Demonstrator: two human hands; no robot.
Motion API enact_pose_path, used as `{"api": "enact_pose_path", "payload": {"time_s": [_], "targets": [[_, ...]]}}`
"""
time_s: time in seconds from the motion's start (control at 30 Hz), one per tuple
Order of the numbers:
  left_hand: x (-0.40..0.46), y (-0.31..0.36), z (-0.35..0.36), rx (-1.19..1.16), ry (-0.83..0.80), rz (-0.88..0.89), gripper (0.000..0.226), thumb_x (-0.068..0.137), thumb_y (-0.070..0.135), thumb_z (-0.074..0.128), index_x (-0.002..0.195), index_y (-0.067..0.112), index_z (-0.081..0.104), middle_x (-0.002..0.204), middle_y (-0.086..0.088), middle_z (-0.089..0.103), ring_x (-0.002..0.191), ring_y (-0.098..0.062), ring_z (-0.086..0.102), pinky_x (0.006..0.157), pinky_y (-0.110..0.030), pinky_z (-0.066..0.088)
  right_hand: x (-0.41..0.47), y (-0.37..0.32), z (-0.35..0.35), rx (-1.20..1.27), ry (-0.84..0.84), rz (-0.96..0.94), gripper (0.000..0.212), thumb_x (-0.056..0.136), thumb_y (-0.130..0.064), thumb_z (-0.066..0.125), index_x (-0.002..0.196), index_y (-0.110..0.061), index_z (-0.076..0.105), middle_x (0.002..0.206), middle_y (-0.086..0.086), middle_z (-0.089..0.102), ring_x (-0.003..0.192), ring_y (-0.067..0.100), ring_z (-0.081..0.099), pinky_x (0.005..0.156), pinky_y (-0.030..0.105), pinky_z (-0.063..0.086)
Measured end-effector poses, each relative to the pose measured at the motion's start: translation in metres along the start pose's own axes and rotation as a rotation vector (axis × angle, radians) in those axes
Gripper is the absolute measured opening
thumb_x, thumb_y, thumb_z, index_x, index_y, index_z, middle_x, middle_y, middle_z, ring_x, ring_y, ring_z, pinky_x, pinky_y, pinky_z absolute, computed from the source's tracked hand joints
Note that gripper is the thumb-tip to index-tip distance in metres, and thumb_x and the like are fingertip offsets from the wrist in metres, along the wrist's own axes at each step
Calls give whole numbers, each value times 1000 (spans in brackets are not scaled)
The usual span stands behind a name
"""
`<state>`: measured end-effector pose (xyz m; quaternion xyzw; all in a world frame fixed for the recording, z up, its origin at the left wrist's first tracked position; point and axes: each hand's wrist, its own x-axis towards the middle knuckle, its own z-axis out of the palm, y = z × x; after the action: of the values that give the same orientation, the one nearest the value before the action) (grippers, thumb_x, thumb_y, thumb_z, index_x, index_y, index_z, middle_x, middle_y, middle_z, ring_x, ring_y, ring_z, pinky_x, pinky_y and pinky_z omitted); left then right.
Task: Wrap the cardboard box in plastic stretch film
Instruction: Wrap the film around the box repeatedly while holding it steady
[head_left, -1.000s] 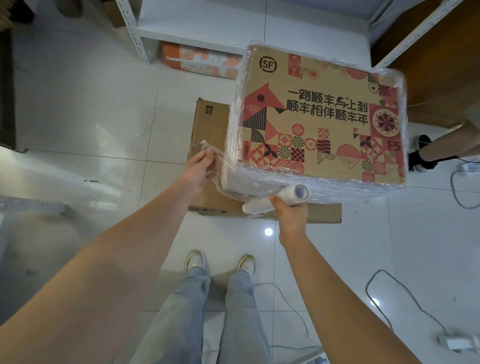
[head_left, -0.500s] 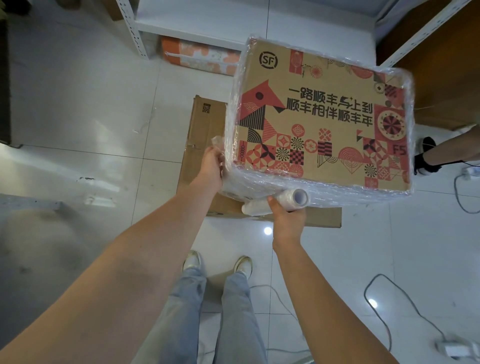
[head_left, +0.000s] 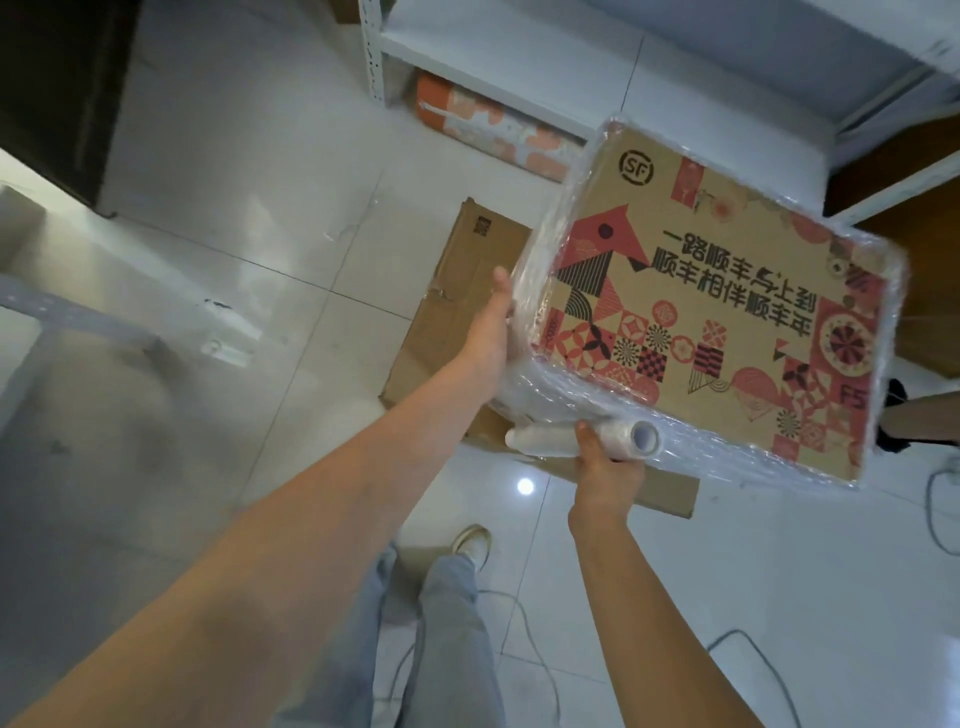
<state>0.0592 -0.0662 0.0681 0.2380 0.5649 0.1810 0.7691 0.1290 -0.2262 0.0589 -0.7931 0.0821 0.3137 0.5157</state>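
Clear film (head_left: 535, 291) already sheathes the sides and near edge of the box (head_left: 711, 312), which is held tilted in the air above a flat carton (head_left: 457, 291) on the floor. The left hand (head_left: 493, 332) lies flat and open against the box's left side, pressing the film there. The right hand (head_left: 605, 467), at the box's near edge, is closed round the roll (head_left: 576, 441), which touches that edge. I judge this a late step: smoothing a laid turn and bracing the box. The printed top looks bare in the middle, so the next move likely calls for turning the box and drawing the roll across it under tension, left hand steadying.
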Motion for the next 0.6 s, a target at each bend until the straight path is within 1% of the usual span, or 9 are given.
{"api": "enact_pose_path", "payload": {"time_s": [0.07, 0.13, 0.17, 0.23, 0.3, 0.4, 0.47, 0.57, 0.6], "targets": [[-6, 9, 13, 189, -57, 87, 85, 81, 66, 50, 147, 17, 28, 148, -8, 38, 134, -30, 37, 111, -48, 28, 0, 0, 0, -22, -11, -18, 47, 80, -14, 76, 122, -6, 57, 110, 8, 64, 106, 25, 63, 98, 44, 49], [-3, 13, 20, 248, -124, 143, 87, 83, 49, 66, 150, 19, 19, 150, -7, 34, 137, -30, 33, 112, -47, 29, 1, 0, -1, -34, -14, -29, 42, 81, -14, 75, 118, -7, 57, 103, 3, 64, 103, 24, 63, 98, 44, 50], [-2, 14, 22, 278, -153, 144, 89, 84, 43, 67, 151, 17, 15, 152, -7, 31, 138, -30, 31, 112, -45, 29, 3, 0, 0, -30, -11, -29, 40, 81, -14, 75, 116, -10, 56, 99, -1, 63, 101, 22, 63, 98, 43, 50], [-5, 16, 24, 374, -160, 127, 86, 92, 36, 59, 151, 12, 2, 157, -9, 17, 141, -29, 24, 114, -42, 25, 6, -1, 1, -35, -6, -26, 39, 80, -15, 75, 114, -14, 55, 97, -5, 62, 99, 19, 62, 97, 42, 50], [0, 14, 23, 447, -173, 137, 81, 95, 35, 53, 151, 10, -1, 158, -10, 13, 142, -30, 24, 114, -42, 26, 6, -1, 2, -39, 4, -19, 41, 79, -16, 77, 114, -14, 56, 98, -4, 62, 98, 18, 62, 97, 42, 51], [-2, 10, 18, 461, -205, 215, 75, 97, 31, 50, 152, 13, 1, 158, -8, 16, 142, -27, 23, 114, -38, 24, 1, 0, 3, -23, -2, -5, 44, 80, -15, 76, 119, -11, 56, 97, -6, 62, 96, 15, 61, 97, 40, 50], [0, 8, 14, 421, -253, 229, 76, 98, 28, 50, 152, 18, -3, 159, -4, 5, 145, -23, 13, 115, -36, 17, -2, -2, 2, -3, -21, 7, 46, 82, -15, 74, 123, -10, 56, 100, -5, 63, 96, 14, 61, 98, 40, 49], [-9, 23, 6, 294, -411, 160, 95, 92, 27, 58, 145, 39, -19, 157, 0, -17, 146, -24, -2, 116, -46, 11, -3, -9, 0, 30, -53, 19, 44, 84, -12, 72, 125, -9, 55, 105, -1, 63, 102, 17, 62, 99, 38, 49], [-15, 29, 1, 211, -408, 134, 105, 85, 35, 66, 142, 46, -22, 156, 1, -20, 145, -27, -4, 116, -50, 11, -2, -11, -1, 38, -63, 22, 45, 85, -11, 71, 126, -7, 54, 106, 1, 63, 106, 20, 61, 99, 37, 49]]}}
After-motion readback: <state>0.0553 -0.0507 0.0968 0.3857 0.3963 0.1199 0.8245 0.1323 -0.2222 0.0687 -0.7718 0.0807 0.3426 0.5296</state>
